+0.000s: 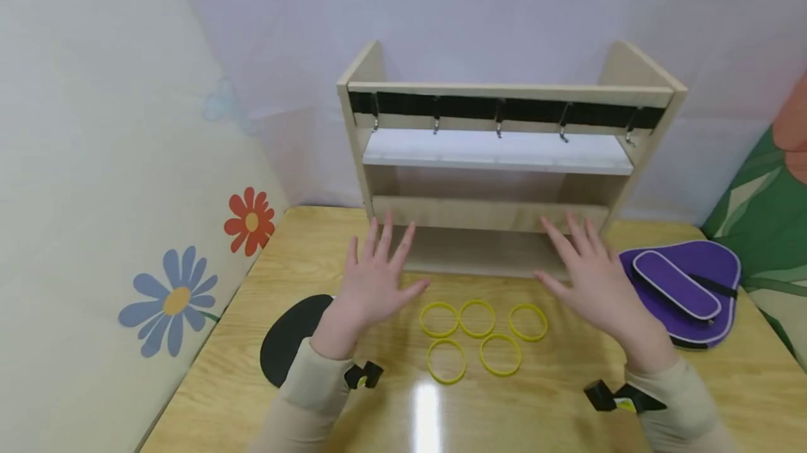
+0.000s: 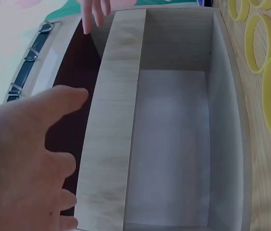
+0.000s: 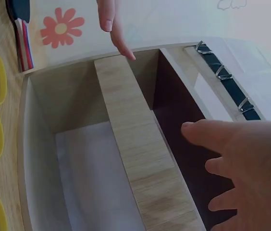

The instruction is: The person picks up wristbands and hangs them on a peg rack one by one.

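Observation:
My left hand (image 1: 372, 285) is held palm down with fingers spread, in front of the left part of a wooden shelf unit (image 1: 492, 213). The right hand (image 1: 595, 288) is spread the same way before the unit's right part. Neither hand holds anything. Between them, several yellow rings (image 1: 501, 355) lie flat on the wooden table (image 1: 536, 411). A black strip (image 1: 466, 106) with several metal hooks (image 1: 499, 127) runs along the top of the unit. Both wrist views show the unit's wooden crossbar (image 2: 111, 106) (image 3: 135, 144) close to the fingers.
A flat black rounded object (image 1: 286, 337) lies left, partly hidden by the left forearm. A purple case (image 1: 684, 292) with white piping and a small front pocket lies at the right. A white shelf (image 1: 498, 148) sits below the hooks. Flower-printed cloth (image 1: 176, 299) hangs at the left.

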Motion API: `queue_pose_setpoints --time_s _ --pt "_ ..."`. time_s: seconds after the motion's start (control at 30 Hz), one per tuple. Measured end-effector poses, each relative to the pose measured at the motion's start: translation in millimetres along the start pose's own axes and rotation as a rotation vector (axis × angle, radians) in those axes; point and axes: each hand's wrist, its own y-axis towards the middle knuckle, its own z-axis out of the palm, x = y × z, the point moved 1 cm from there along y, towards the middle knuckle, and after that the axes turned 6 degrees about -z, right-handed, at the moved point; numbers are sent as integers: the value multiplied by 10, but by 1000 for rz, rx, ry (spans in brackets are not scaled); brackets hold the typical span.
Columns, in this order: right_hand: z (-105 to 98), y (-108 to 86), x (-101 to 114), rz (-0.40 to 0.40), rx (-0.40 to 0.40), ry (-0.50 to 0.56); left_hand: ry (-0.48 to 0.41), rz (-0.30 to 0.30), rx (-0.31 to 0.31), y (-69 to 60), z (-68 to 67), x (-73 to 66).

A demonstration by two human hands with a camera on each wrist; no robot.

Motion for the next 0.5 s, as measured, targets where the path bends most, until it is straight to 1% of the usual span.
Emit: queue_pose_setpoints --time_s 0.1,0.17,0.2,0.23,0.3,0.37,0.43,0.5 --pt "-45 -2 -9 -29 -20 101 -63 38 -19 14 -42 56" --pt "-68 1 -17 -53 -31 167 -127 65 -57 27 -85 108" --pt "-74 4 -23 -63 -33 195 -174 82 -83 37 -111 138" --pt "-81 9 -28 -73 -35 218 -224 95 -105 45 -143 168" --pt "-96 12 -41 -90 -47 266 -352 123 -124 65 -199 232" --pt "-103 15 -65 -108 -64 307 -489 156 -131 89 -252 297" --pt "-111 9 -101 -126 -80 352 -621 183 -124 110 -298 359" --pt "-117 -5 -153 -129 -81 400 -725 209 -125 137 -329 419"
